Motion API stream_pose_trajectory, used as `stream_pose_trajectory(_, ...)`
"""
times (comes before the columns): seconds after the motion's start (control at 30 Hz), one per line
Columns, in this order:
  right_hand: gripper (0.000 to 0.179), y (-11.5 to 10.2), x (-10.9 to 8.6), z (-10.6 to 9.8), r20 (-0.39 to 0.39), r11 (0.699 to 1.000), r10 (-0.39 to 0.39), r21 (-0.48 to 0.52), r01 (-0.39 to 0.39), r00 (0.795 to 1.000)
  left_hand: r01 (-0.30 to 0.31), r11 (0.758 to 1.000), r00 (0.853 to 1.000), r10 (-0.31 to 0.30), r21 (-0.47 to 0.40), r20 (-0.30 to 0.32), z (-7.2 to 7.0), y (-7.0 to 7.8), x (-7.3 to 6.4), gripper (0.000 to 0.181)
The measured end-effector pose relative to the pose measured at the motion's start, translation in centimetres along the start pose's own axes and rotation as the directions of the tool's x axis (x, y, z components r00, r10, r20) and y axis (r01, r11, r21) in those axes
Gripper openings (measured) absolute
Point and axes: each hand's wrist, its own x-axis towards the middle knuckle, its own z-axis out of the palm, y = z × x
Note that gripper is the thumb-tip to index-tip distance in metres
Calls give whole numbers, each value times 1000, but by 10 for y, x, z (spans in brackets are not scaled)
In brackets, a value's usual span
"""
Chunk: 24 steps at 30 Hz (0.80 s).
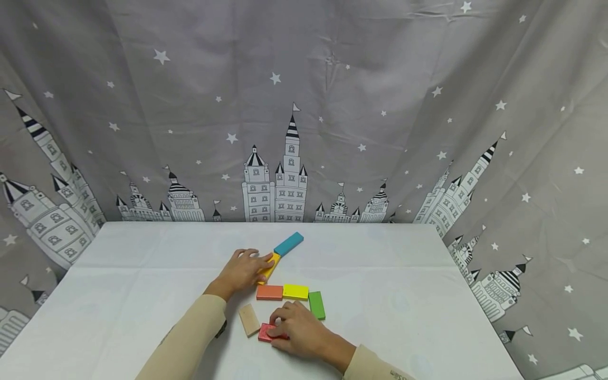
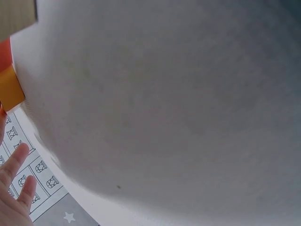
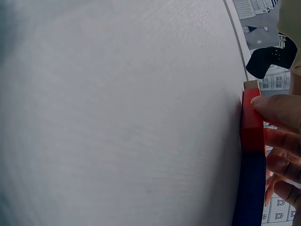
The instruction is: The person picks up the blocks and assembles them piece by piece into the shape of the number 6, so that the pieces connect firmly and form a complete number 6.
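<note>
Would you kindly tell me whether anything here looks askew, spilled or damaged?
Nothing visible looks spilled or damaged. One small oddity: a dark speck on the white tabletop in the left wrist view, too small to identify. The wooden block slants, but so does the golden yellow block, so that seems unremarkable.

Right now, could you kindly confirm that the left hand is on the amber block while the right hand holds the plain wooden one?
Not quite: the right hand instead holds the red block, as the head view shows; the rest stands.
</note>
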Motion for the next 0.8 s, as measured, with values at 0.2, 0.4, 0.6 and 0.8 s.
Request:
stream_pose_trajectory(0.2,22,-2,0,0,1,997,-58,-41,58,998,-5,1000,1000,5,4,-2,-1,0,0,53)
stream_pose_trajectory(0.4,22,-3,0,-2,13,995,-75,-58,76,997,3,1000,1000,-3,-3,9,-2,2,0,53)
stream_pose_trajectory(0.6,21,-3,2,-3,48,995,-55,-78,58,997,5,1000,1000,-6,8,14,-6,5,2,53)
stream_pose_trajectory(0.8,20,-5,2,-3,52,995,-44,-82,49,998,18,1000,999,-19,25,29,-10,11,3,50)
